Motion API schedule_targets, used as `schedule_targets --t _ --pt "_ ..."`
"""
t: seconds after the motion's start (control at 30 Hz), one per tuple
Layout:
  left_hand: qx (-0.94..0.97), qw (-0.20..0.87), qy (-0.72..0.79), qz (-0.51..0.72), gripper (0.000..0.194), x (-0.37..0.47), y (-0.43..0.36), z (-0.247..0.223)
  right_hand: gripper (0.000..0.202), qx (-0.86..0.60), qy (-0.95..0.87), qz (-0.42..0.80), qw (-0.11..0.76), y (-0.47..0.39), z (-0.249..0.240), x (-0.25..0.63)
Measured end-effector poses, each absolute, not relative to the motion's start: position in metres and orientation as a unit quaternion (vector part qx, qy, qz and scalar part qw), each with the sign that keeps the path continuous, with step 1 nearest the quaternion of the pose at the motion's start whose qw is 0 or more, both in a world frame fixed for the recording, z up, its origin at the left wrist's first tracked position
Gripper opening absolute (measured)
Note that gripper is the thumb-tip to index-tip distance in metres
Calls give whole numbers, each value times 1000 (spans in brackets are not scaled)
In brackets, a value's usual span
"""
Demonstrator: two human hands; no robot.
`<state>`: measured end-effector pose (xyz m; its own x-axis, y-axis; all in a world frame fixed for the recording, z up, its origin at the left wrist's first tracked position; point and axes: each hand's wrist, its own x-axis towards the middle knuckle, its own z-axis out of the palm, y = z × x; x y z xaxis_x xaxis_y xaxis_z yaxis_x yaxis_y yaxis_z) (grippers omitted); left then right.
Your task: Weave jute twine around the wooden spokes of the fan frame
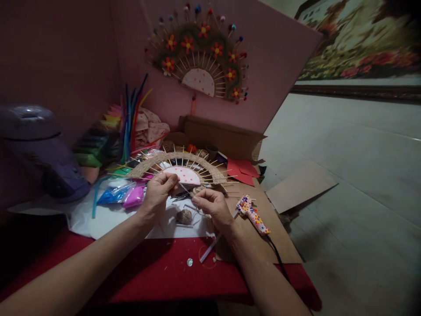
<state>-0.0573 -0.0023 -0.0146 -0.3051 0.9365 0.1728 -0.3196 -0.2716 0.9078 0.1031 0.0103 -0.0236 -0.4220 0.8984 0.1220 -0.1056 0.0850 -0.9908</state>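
My left hand is closed in a pinch in front of the half-round fan, which has thin sticks, a woven twine band and a pink dotted half-disc. My right hand is also pinched, a little to the right and lower. A thin strand of twine stretches between the fingertips of both hands. Whether my left fingers also touch the half-disc, I cannot tell. Below the hands, a small greyish-brown lump, perhaps a twine ball, sits on white paper.
A flower-patterned glue gun lies on cardboard at the right, beside a clear glue stick. A purple bottle, pipe cleaners and bagged craft material stand or lie left. A finished-looking fan hangs behind.
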Motion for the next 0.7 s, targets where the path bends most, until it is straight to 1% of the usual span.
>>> schedule_targets --t 0.2,0.37,0.57,0.7 --pt "356 463 402 705 32 -60 0 -17 22 -306 -591 608 433 11 -24 104" --pt "328 480 402 707 41 -59 0 -17 21 -307 -610 567 461 10 -26 104" --pt "414 536 434 594 33 -51 -7 -23 18 -309 -642 510 483 10 -32 103" --pt "483 533 424 550 27 -50 -9 -27 15 -310 -675 473 472 9 -35 104"
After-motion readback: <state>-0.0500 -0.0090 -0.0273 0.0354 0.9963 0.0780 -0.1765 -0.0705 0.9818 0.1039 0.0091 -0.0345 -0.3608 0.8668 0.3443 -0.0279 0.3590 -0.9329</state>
